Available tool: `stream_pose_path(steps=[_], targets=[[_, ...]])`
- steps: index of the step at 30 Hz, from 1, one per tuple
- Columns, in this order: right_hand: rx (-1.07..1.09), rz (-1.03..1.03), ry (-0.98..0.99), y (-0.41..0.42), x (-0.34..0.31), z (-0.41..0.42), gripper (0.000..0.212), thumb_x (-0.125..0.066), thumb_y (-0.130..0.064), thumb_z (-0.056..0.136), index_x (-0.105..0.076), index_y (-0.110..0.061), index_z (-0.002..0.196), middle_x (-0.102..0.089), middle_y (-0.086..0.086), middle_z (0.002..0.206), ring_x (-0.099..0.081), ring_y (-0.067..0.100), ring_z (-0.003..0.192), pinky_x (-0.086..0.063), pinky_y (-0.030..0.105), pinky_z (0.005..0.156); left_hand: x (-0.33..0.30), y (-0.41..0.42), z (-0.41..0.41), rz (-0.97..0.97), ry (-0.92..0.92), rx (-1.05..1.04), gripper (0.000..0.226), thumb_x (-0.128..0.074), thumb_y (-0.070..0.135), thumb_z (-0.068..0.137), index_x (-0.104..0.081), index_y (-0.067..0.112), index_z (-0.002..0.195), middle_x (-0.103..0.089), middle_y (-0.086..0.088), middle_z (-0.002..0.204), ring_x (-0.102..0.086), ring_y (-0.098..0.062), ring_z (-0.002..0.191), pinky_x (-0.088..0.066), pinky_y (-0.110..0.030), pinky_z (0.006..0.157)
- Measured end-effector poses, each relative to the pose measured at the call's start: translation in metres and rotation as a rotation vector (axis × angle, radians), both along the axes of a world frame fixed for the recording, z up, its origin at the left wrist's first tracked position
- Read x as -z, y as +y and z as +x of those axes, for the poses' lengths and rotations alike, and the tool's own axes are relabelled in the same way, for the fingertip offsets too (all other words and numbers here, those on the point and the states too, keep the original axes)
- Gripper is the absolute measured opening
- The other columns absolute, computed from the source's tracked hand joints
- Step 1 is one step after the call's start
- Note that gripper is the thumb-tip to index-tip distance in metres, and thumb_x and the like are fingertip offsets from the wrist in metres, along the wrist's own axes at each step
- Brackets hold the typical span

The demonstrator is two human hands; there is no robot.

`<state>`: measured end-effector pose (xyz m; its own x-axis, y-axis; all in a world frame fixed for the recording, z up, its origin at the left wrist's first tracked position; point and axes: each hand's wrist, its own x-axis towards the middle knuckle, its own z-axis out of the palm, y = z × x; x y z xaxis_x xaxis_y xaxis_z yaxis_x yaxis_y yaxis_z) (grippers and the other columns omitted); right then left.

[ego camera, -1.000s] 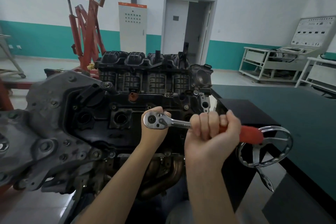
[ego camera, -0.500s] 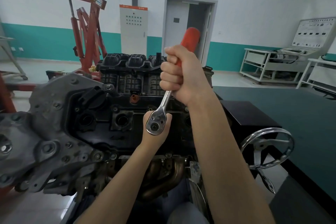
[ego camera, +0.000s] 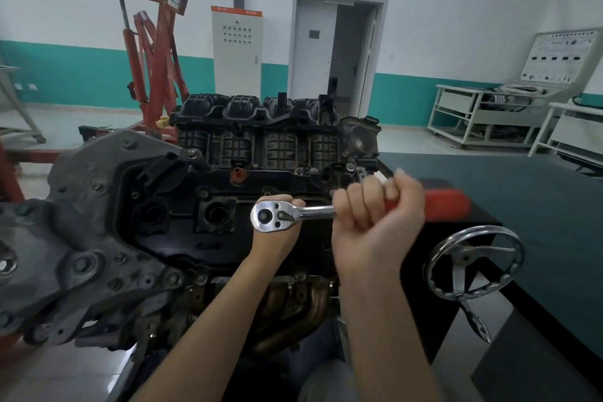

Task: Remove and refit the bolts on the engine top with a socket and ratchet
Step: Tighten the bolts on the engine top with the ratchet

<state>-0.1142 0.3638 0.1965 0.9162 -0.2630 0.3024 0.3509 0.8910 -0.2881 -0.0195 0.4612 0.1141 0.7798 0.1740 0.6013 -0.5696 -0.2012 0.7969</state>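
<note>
A black engine (ego camera: 228, 192) on a stand fills the middle, its top cover facing me. A chrome ratchet (ego camera: 274, 215) with a red handle (ego camera: 447, 204) lies level across the cover, head to the left, handle to the right. My right hand (ego camera: 375, 215) grips the handle in a fist. My left hand (ego camera: 277, 232) sits under the ratchet head and curls round what is below it; the socket and the bolt are hidden by the head and fingers. Other bolts (ego camera: 192, 153) show along the cover's edge.
A chrome handwheel (ego camera: 473, 264) of the stand sits just right of my right forearm. A dark green table (ego camera: 538, 206) stretches to the right. A red engine crane (ego camera: 153, 75) stands behind the engine at left, a grey cabinet (ego camera: 236, 55) and a doorway beyond.
The ratchet handle swung from level right up to pointing away from me, then back down to level right. My left hand stayed at the ratchet head.
</note>
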Motion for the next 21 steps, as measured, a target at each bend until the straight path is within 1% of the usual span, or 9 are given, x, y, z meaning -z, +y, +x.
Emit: stream_pose_path(steps=[3,7,9,12,14,15,16,18,21], targets=[[-0.173,-0.247,-0.006,-0.006,-0.034,0.022,0.044,-0.04,-0.011,0.094,-0.034,-0.019,0.052,-0.024,-0.008,0.036,-0.018,0.006,0.03,-0.021,0.014,0.033,0.003,-0.002,0.0,-0.038,0.109,-0.007,0.051,-0.059,0.009,0.088,-0.033,0.035,0.053,-0.034,0.019,0.046,-0.04,0.001,0.037,-0.031,-0.01,0.042],[-0.364,-0.597,0.007,0.008,-0.069,0.044,0.044,-0.042,-0.01,0.094,-0.032,-0.018,0.052,-0.024,-0.008,0.036,-0.019,0.005,0.028,-0.017,0.012,0.033,0.002,-0.003,-0.002,-0.046,-0.016,-0.026,0.055,-0.056,-0.008,0.083,-0.026,0.027,0.052,-0.031,0.018,0.041,-0.033,0.001,0.04,-0.029,-0.008,0.045],[-0.387,-0.641,0.007,0.015,-0.073,0.047,0.042,-0.043,-0.011,0.095,-0.031,-0.018,0.055,-0.024,-0.008,0.037,-0.018,0.005,0.029,-0.014,0.013,0.035,-0.001,-0.004,-0.005,-0.045,-0.027,-0.026,0.057,-0.054,-0.01,0.081,-0.025,0.028,0.052,-0.029,0.018,0.041,-0.031,0.0,0.039,-0.027,-0.007,0.043],[-0.287,-0.455,-0.001,0.009,-0.059,0.038,0.041,-0.044,-0.01,0.095,-0.033,-0.017,0.056,-0.026,-0.008,0.037,-0.019,0.005,0.029,-0.018,0.014,0.031,0.003,-0.002,-0.005,-0.072,0.067,-0.019,0.057,-0.056,-0.001,0.084,-0.032,0.036,0.048,-0.031,0.021,0.045,-0.034,0.0,0.041,-0.029,-0.007,0.043],[-0.164,-0.247,0.011,0.0,-0.039,0.024,0.041,-0.044,-0.011,0.095,-0.035,-0.018,0.056,-0.025,-0.008,0.038,-0.018,0.006,0.03,-0.02,0.016,0.031,0.005,-0.003,-0.005,-0.114,0.193,-0.028,0.043,-0.06,0.013,0.089,-0.038,0.04,0.063,-0.038,0.025,0.059,-0.038,0.0,0.05,-0.034,-0.003,0.046],[-0.109,-0.143,0.02,-0.002,-0.028,0.016,0.041,-0.043,-0.012,0.095,-0.035,-0.019,0.055,-0.025,-0.008,0.038,-0.017,0.006,0.031,-0.021,0.017,0.032,0.005,-0.003,-0.004,-0.124,0.172,-0.019,0.041,-0.06,0.01,0.089,-0.038,0.033,0.064,-0.039,0.024,0.06,-0.038,0.0,0.051,-0.034,-0.005,0.046],[-0.057,-0.053,0.029,-0.004,-0.017,0.008,0.042,-0.042,-0.013,0.095,-0.034,-0.02,0.055,-0.023,-0.008,0.039,-0.016,0.007,0.032,-0.021,0.018,0.033,0.006,-0.003,-0.002,-0.121,0.086,0.019,0.046,-0.059,-0.001,0.088,-0.035,0.025,0.059,-0.038,0.024,0.054,-0.037,0.0,0.048,-0.032,-0.007,0.045],[0.019,0.081,0.044,0.001,0.004,-0.008,0.042,-0.04,-0.015,0.095,-0.033,-0.021,0.054,-0.022,-0.008,0.04,-0.015,0.008,0.035,-0.023,0.02,0.034,0.004,-0.005,-0.004,-0.125,0.037,0.056,0.053,-0.053,-0.016,0.085,-0.03,0.021,0.055,-0.038,0.017,0.041,-0.039,0.004,0.042,-0.031,-0.007,0.046],[0.07,0.138,0.049,0.009,0.018,-0.015,0.041,-0.04,-0.016,0.093,-0.032,-0.022,0.053,-0.022,-0.008,0.039,-0.015,0.008,0.035,-0.024,0.021,0.036,-0.005,-0.004,-0.009,-0.095,0.034,0.038,0.062,-0.055,-0.01,0.086,-0.034,0.029,0.042,-0.034,0.014,0.038,-0.033,0.0,0.038,-0.026,-0.009,0.045]])
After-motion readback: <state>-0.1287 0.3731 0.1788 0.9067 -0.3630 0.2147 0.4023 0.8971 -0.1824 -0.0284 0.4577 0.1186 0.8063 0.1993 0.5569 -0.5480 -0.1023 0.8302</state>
